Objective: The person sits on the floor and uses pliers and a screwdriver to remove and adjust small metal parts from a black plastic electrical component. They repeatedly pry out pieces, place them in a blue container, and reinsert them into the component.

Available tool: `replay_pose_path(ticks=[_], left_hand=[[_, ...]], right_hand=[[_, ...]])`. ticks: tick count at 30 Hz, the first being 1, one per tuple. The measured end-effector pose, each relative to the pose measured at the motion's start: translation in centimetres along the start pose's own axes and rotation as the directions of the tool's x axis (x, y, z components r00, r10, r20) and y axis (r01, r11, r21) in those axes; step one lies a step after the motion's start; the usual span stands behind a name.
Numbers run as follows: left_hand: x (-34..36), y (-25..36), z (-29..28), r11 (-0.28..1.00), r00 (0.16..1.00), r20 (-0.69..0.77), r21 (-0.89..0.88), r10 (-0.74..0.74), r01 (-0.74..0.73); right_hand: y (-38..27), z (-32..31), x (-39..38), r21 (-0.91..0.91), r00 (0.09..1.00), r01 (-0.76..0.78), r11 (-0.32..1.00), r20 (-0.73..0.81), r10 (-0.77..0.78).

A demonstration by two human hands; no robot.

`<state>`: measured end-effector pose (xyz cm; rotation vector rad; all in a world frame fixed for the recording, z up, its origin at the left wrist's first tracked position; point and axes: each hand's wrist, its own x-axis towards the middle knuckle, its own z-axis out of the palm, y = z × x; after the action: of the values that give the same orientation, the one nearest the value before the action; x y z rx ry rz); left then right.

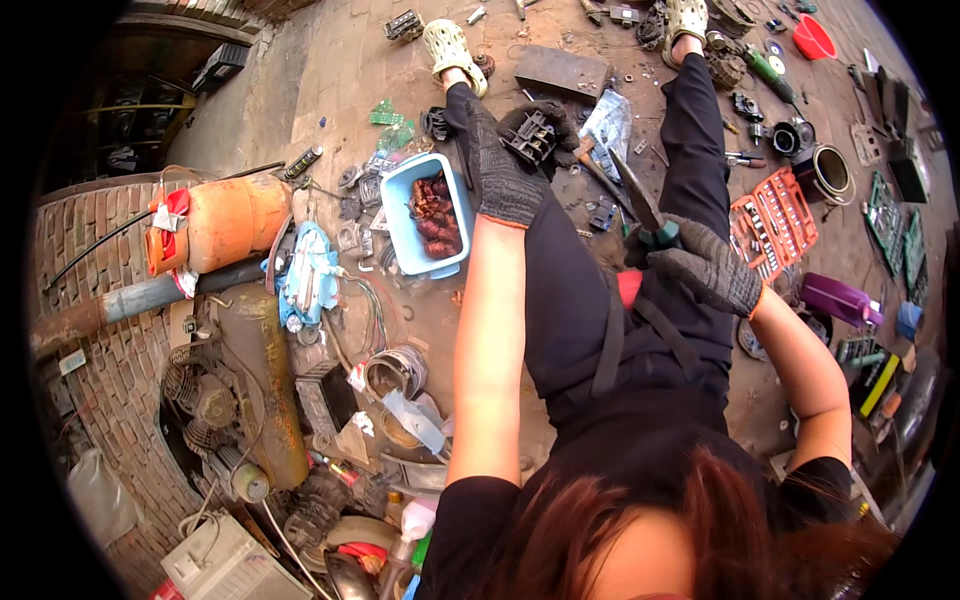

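My left hand [508,165], in a dark grey knit glove, is closed round a black electrical part [530,137] with metal contacts on its upper side, held above my lap. My right hand [705,265], gloved the same way, grips the green handle of a tool with a long, dark, tapered blade [636,190]. That blade points up and to the left, toward the black part but apart from it. A hammer [600,175] lies between my legs, beyond the blade. Left of my left forearm stands a light blue tub [397,217] with reddish-brown copper windings [433,215] in it.
A metal block [562,75] and a clear plastic bag [607,125] lie ahead on the floor. At right are an orange socket set case [775,225], a metal can [830,172], a purple jug [840,300] and a green angle grinder [768,75]. An orange gas cylinder [235,220] is at left.
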<state>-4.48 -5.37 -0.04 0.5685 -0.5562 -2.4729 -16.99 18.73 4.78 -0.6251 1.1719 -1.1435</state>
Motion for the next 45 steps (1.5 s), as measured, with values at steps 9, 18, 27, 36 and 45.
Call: replay_pose_path(ticks=[9,18,27,36,45], left_hand=[[-3.2,-1.5,2.5,0.992,0.981,0.155,0.038,0.116,-0.124],[-5.4,-2.2,4.6,0.871,0.974,0.067,0.437,0.215,-0.222],[-7.9,-1.1,8.0,0.487,0.793,0.503,0.627,0.344,-0.609],[-9.9,-1.1,10.3,0.407,0.718,0.582,0.592,0.382,-0.696],[-11.1,-2.3,10.2,0.247,0.677,0.551,0.657,0.488,-0.712]], right_hand=[[-1.3,1.7,0.3,-0.745,0.983,0.121,0.656,0.000,-0.182],[-1.5,2.2,0.3,-0.804,0.979,0.098,0.587,-0.028,-0.203],[-2.5,2.7,-0.7,-0.881,0.926,0.214,0.423,0.045,-0.374],[-1.8,3.5,-1.5,-0.623,0.947,0.282,0.730,0.058,-0.316],[0.3,4.6,-2.7,-0.311,0.946,0.269,0.912,0.263,-0.189]])
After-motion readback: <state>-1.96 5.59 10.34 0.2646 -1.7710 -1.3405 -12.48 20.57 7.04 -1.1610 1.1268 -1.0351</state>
